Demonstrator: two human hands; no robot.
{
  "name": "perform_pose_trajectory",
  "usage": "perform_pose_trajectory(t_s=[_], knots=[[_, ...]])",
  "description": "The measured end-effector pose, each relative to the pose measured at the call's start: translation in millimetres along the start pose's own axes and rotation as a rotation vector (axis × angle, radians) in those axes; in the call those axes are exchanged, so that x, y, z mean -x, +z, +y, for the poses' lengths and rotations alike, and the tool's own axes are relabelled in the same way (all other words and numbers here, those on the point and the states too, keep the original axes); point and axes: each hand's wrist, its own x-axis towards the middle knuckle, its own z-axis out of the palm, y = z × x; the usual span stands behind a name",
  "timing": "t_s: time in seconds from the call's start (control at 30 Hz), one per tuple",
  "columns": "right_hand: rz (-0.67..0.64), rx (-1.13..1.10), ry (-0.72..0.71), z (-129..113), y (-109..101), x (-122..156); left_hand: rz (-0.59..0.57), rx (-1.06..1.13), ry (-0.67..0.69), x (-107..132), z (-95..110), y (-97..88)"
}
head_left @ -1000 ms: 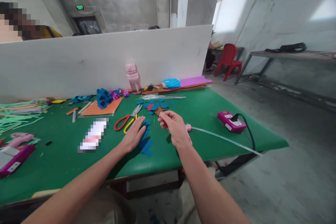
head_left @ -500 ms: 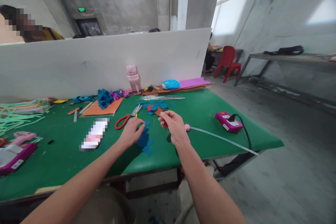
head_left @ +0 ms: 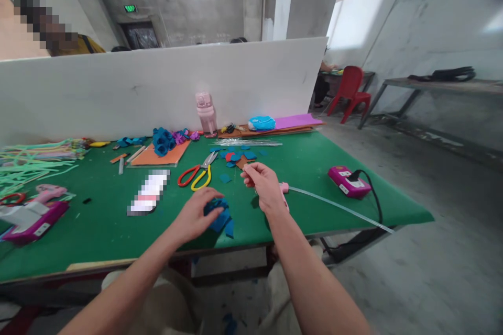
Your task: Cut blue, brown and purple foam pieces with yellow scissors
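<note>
Left hand [head_left: 199,213] arches over blue paper pieces [head_left: 225,221], fingers apart; right hand [head_left: 262,184] pinched together; cannot tell on what.

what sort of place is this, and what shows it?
Probably a craft workshop, going by the scissors, glue gun and blue scraps on the green table.

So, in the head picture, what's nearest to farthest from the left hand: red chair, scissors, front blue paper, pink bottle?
From the left hand:
1. Front blue paper, right beside it
2. Scissors, just beyond it
3. Pink bottle, farther back, behind the scissors
4. Red chair, far off, right
</note>
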Motion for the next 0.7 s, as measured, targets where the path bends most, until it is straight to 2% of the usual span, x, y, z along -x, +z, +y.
perform_pose_trajectory(t_s=[0.07, 0.17, 0.3, 0.4, 0.53, 0.6, 0.7], knots=[[-0.008, -0.002, 0.004, 1.2, 0.8, -0.6, 0.081, 0.034, -0.067, -7.4, -11.6, -3.3], [-0.015, 0.001, 0.011, 3.3, 3.1, -1.8, 0.071, 0.039, -0.093, -15.5, -17.2, 7.4], [-0.017, 0.011, 0.017, 4.4, 5.3, -1.8, 0.006, 0.036, -0.057, -5.3, 6.9, 25.9], [-0.023, 0.016, 0.024, 3.9, 4.4, -1.2, -0.047, 0.049, -0.012, 18.2, 30.3, 28.0], [-0.018, 0.022, 0.033, 2.6, 2.0, -0.4, -0.075, 0.142, 0.046, 67.2, 49.0, 36.9], [-0.022, 0.023, 0.034, 2.2, 1.7, 0.3, -0.156, 0.105, 0.065, 96.2, 51.1, 53.5], [-0.029, 0.023, 0.029, 1.9, 2.7, 1.7, -0.357, -0.009, 0.006, 134.7, 42.6, 91.2]])
